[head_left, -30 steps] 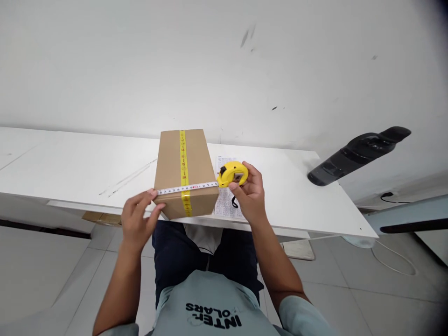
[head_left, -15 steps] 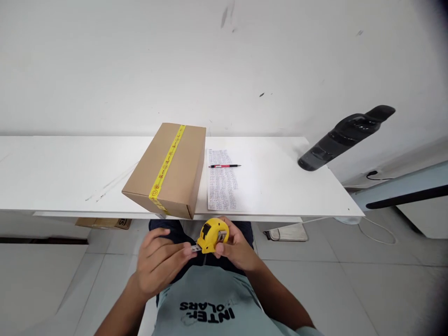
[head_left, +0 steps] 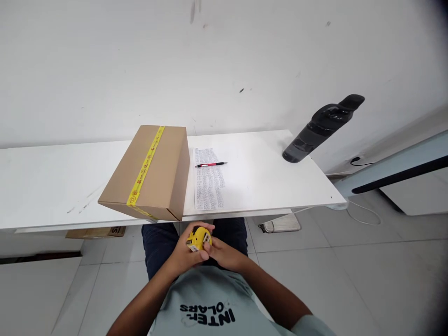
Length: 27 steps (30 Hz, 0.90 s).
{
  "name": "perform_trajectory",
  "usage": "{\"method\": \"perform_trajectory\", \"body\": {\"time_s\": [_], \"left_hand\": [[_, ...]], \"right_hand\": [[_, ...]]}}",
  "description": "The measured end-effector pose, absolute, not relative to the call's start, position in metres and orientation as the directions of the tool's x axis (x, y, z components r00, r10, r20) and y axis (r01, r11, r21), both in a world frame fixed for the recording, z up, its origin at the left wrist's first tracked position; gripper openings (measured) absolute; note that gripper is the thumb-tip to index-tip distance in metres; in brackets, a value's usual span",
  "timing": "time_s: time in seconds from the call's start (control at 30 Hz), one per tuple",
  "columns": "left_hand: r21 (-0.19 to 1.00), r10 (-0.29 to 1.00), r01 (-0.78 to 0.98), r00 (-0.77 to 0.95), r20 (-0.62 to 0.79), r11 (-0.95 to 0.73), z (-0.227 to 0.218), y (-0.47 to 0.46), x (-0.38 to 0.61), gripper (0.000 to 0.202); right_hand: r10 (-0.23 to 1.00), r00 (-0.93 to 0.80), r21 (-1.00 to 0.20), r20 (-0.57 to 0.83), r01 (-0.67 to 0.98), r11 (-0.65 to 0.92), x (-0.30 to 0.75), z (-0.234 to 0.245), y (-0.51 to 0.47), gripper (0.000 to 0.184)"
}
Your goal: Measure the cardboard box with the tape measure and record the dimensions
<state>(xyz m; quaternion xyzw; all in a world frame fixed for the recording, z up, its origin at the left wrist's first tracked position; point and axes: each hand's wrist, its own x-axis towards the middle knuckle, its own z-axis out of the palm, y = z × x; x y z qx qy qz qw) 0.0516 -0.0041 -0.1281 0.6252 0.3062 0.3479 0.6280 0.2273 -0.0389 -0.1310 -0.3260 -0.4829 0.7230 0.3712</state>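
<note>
A yellow and black tape measure (head_left: 198, 238) is held over my lap, in front of the table's near edge. My left hand (head_left: 185, 254) wraps around it from the left, with the thumb along its near side. Against its right side, my right hand (head_left: 222, 252) is closed, its thumb and fingers gripping the case. No drawn-out blade shows now. The fingers partly hide the tape measure's underside.
A cardboard box (head_left: 149, 172) with yellow printed tape sits on the white table (head_left: 259, 177). Beside it, a red and black pen (head_left: 211, 164) lies across a handwritten sheet (head_left: 209, 191). A black bottle (head_left: 317, 128) stands at the table's right end.
My left hand has let go of the blade tip and now wraps the tape measure's case. The short blade end has gone from sight. The view has shifted right.
</note>
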Motion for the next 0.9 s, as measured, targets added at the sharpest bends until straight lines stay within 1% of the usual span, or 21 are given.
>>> {"method": "perform_trajectory", "body": {"time_s": [0.03,0.07,0.1,0.13,0.17,0.2,0.23,0.3,0.37,0.43,0.5,0.6,0.67,0.83,0.9], "left_hand": [[0.996,0.839,-0.083,0.542,0.053,-0.009,-0.129,-0.007,0.053,0.08],[0.996,0.855,-0.085,0.516,0.06,-0.019,-0.129,-0.008,0.052,0.076],[0.997,0.866,-0.06,0.496,0.069,-0.045,-0.128,-0.009,0.051,0.074],[0.996,0.87,-0.009,0.487,0.079,-0.085,-0.126,-0.009,0.05,0.071],[0.988,0.867,0.06,0.489,0.094,-0.141,-0.123,-0.008,0.048,0.068],[0.967,0.857,0.139,0.502,0.117,-0.213,-0.121,-0.006,0.049,0.065],[0.93,0.839,0.216,0.523,0.148,-0.299,-0.119,-0.001,0.05,0.064],[0.812,0.787,0.34,0.577,0.218,-0.474,-0.118,0.011,0.057,0.065],[0.712,0.75,0.401,0.605,0.267,-0.577,-0.12,0.028,0.067,0.067],[0.674,0.75,0.431,0.596,0.287,-0.601,-0.125,0.046,0.076,0.066],[0.671,0.765,0.448,0.576,0.289,-0.591,-0.129,0.06,0.08,0.064],[0.671,0.789,0.476,0.547,0.28,-0.568,-0.136,0.071,0.081,0.061],[0.677,0.806,0.492,0.526,0.27,-0.548,-0.139,0.073,0.08,0.058],[0.686,0.83,0.514,0.497,0.252,-0.515,-0.142,0.07,0.082,0.061],[0.688,0.835,0.519,0.494,0.243,-0.507,-0.142,0.07,0.084,0.063]], "right_hand": [[0.848,-0.521,-0.988,-0.096,-0.055,-0.145,0.239,-0.124,-0.028,0.071],[0.849,-0.52,-0.991,-0.099,0.128,-0.037,0.252,-0.116,-0.015,0.072],[0.891,-0.444,-0.948,-0.097,0.314,0.053,0.267,-0.107,0.003,0.071],[0.949,-0.307,-0.85,-0.069,0.516,0.105,0.282,-0.098,0.023,0.07],[0.99,-0.144,-0.705,-0.002,0.702,0.101,0.297,-0.091,0.046,0.067],[0.998,-0.057,-0.64,0.036,0.766,0.067,0.309,-0.085,0.07,0.062],[0.998,-0.024,-0.604,0.057,0.795,0.054,0.32,-0.081,0.094,0.054],[0.998,-0.014,-0.548,0.059,0.835,0.044,0.334,-0.079,0.137,0.041],[0.997,-0.044,-0.528,0.058,0.847,0.068,0.34,-0.084,0.166,0.033],[0.994,-0.071,-0.54,0.08,0.835,0.103,0.342,-0.092,0.178,0.024],[0.99,-0.064,-0.579,0.128,0.805,0.127,0.343,-0.1,0.175,0.022],[0.978,0.008,-0.67,0.208,0.73,0.137,0.344,-0.112,0.154,0.031],[0.973,0.042,-0.731,0.228,0.667,0.143,0.344,-0.119,0.136,0.04],[0.986,-0.016,-0.845,0.163,0.514,0.148,0.342,-0.131,0.109,0.064],[0.991,-0.023,-0.87,0.133,0.477,0.127,0.341,-0.131,0.106,0.064]]}}
